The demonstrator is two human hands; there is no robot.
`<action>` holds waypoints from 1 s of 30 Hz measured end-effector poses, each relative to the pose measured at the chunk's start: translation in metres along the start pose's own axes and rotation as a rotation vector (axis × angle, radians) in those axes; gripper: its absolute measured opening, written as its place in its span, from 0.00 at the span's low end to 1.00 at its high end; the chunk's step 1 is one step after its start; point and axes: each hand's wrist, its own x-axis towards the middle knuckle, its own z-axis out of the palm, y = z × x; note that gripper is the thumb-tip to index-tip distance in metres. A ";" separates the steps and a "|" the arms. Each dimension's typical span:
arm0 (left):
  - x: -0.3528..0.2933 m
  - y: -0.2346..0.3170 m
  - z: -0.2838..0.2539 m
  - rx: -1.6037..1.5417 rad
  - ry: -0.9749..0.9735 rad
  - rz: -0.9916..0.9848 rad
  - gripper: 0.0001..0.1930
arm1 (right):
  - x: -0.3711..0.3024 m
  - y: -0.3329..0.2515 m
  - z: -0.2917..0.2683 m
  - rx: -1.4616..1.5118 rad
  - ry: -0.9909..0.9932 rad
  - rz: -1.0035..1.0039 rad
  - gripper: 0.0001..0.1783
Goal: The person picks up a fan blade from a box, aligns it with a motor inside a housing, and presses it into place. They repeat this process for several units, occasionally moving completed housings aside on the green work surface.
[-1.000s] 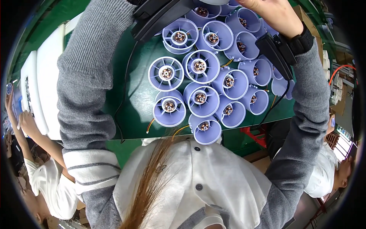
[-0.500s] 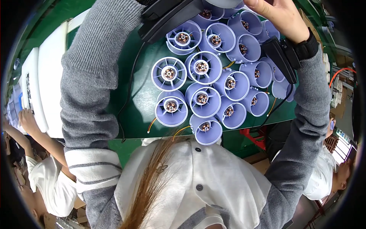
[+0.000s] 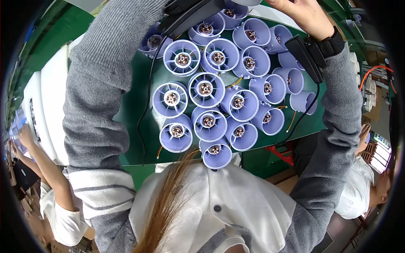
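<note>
Many lavender plastic fan housings, each a round cup with copper-wound motor parts on a spoked hub, stand close together on the green table. Beyond them my right hand reaches the top edge of the picture, thumb stretched leftward, the other fingers mostly cut off. Just left of that thumb shows a lavender-grey rounded piece; whether I touch it cannot be made out. My left forearm reaches up too, its hand out of sight past a black strapped device. Another black device sits at my right wrist.
Black cables hang from both wrist devices over the table and housings. Short coloured wires stick out from some housings. White foam-like blocks stand at the left. Co-workers sit at left and right.
The housings and table appear lower and further left in the picture, so more housings show at the top. My arms keep nearly the same place. The left co-worker's arms have shifted.
</note>
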 end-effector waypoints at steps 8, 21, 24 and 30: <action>-0.004 -0.006 -0.006 -0.009 0.025 -0.009 0.24 | 0.004 -0.004 0.001 0.121 -0.019 0.083 0.43; -0.007 -0.009 -0.006 -0.069 0.018 -0.002 0.24 | 0.009 0.017 0.003 0.260 -0.106 -0.009 0.41; -0.009 -0.010 -0.008 -0.077 0.011 0.003 0.24 | 0.020 0.022 0.014 0.704 -0.245 -0.325 0.41; -0.010 -0.007 -0.009 -0.050 0.018 0.007 0.23 | 0.007 0.001 0.003 0.036 -0.038 0.045 0.40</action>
